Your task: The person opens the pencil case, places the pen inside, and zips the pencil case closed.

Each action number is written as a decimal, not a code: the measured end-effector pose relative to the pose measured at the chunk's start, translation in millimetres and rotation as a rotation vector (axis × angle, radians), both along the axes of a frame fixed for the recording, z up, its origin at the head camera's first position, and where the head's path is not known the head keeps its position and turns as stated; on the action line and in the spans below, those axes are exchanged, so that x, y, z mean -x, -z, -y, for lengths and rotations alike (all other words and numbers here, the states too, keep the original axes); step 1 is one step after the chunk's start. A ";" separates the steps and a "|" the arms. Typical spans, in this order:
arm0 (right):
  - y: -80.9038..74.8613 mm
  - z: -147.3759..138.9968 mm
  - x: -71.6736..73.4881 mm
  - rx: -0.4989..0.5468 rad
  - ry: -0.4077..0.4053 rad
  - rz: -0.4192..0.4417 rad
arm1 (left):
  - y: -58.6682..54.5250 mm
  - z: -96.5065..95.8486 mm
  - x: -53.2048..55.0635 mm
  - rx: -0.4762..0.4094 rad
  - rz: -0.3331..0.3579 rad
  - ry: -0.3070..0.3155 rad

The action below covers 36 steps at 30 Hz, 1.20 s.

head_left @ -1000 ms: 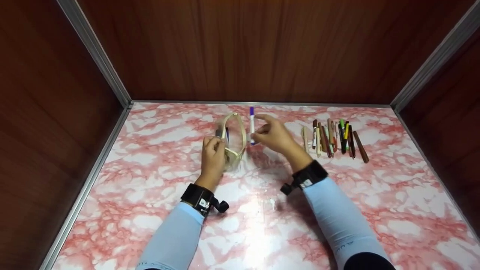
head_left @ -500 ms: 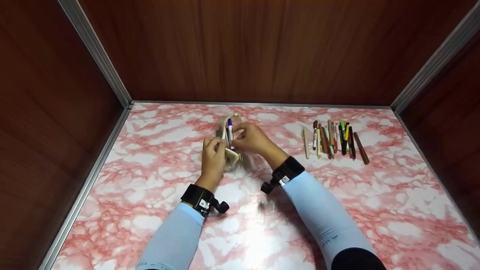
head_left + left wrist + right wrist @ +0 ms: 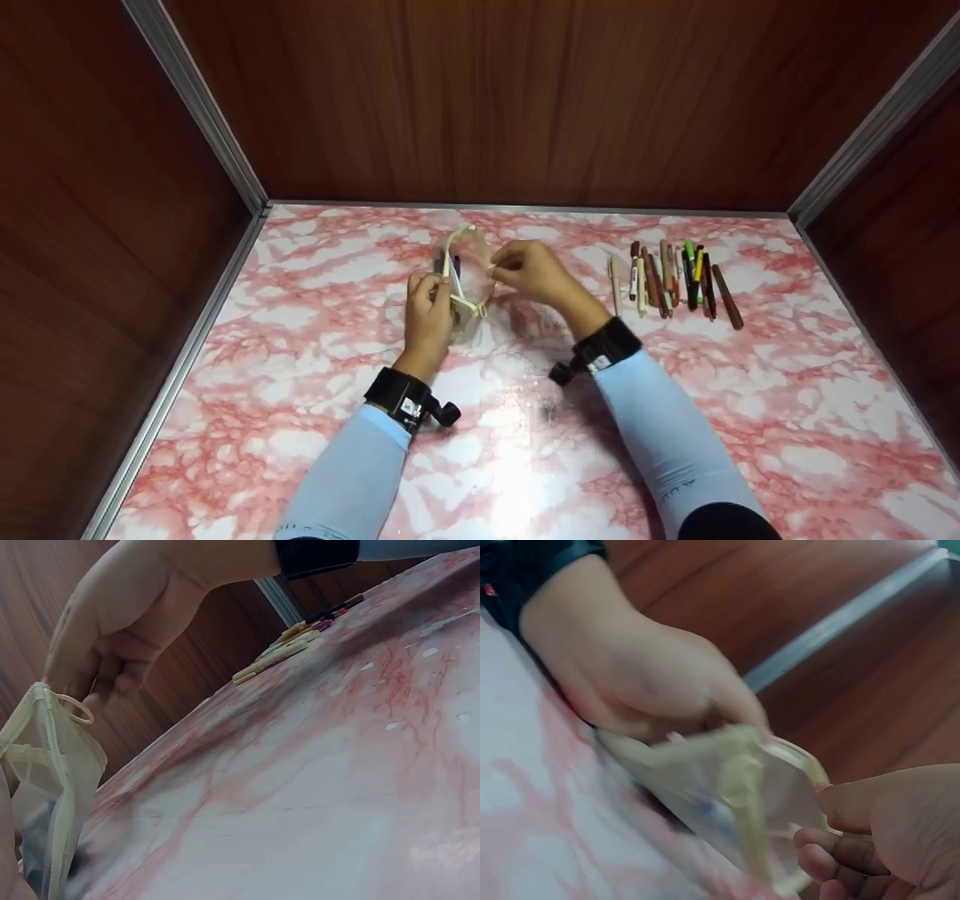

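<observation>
A cream mesh zip pouch [image 3: 466, 307] stands on the table with its mouth spread, also seen as a pale pouch [image 3: 735, 765] in the right wrist view. My left hand [image 3: 428, 315] grips its left edge, fingers curled over the zip. On the opposite side my right hand [image 3: 534, 276] pinches the pouch's right edge between thumb and forefinger; the left wrist view shows this hand [image 3: 135, 622] behind the pouch's top corner. Dark and blue pens [image 3: 457, 267] show inside, partly hidden by the mesh.
Several pens and markers [image 3: 665, 281] lie side by side to the right, with a cream pen [image 3: 616, 285] nearest the hands. The red-and-white marbled table [image 3: 315, 337] is bounded by wood panels [image 3: 480, 105] at the back and sides.
My right hand carried a purple-capped marker left into the pouch, let it go there, then drew back right to the pouch's edge. The left hand has kept its hold.
</observation>
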State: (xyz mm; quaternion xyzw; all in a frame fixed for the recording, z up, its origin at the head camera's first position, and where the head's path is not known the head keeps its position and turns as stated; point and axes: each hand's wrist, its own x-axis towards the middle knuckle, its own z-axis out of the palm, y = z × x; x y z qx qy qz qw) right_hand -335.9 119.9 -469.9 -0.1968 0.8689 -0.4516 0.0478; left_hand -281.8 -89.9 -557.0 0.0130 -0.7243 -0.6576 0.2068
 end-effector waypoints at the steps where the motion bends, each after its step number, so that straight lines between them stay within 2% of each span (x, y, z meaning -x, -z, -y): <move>1: -2.1 -11.2 0.5 0.001 0.016 -0.005 | 0.0 -0.1 -0.2 0.000 -0.005 -0.001; 7: -10.3 -80.6 2.5 -0.006 0.158 -0.030 | 1.4 1.3 -0.9 0.000 -0.009 0.007; 11: -11.1 -111.3 4.6 0.047 0.221 -0.030 | 1.4 3.2 -1.1 -0.005 0.005 0.013; 14: -15.5 -128.6 3.3 0.041 0.265 -0.009 | 0.1 4.0 -1.5 0.017 0.001 0.004; 18: -25.8 -154.1 -1.6 -0.032 0.310 -0.012 | 0.2 2.5 -0.2 0.040 -0.013 -0.004; 24: -37.0 -201.3 -7.8 -0.104 0.420 -0.078 | 1.2 -0.4 0.8 0.057 -0.016 0.000; 29: -36.6 -234.6 -11.0 -0.168 0.521 -0.052 | 0.4 -1.2 0.6 0.036 -0.008 0.020; 36: -25.6 -272.9 -18.3 -0.223 0.656 0.013 | 0.7 -1.3 0.5 -0.005 0.001 0.041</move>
